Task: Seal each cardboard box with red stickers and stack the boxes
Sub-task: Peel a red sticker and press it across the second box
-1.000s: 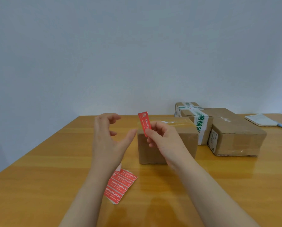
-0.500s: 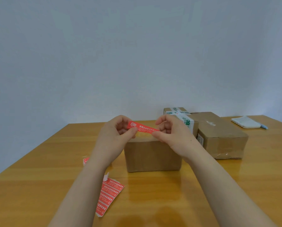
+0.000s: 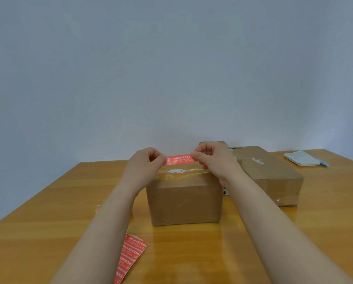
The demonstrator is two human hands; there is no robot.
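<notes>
Head view: left hand [image 3: 145, 167] and right hand [image 3: 214, 158] pinch opposite ends of a red sticker [image 3: 180, 159], stretched level above the box [image 3: 185, 201]; sticker sheet [image 3: 129, 259] lies near its front-left.

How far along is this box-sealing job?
Little looks done: no box shows red on it, and none are stacked. In hand: the left hand and right hand pinch a red sticker stretched over the near box. Left: pressing it down, sealing the larger box behind, then stacking; the sticker sheet holds more.

Bare left hand [image 3: 145, 168] and right hand [image 3: 215, 160], slender forearms [image 3: 101, 232] likewise bare.
</notes>
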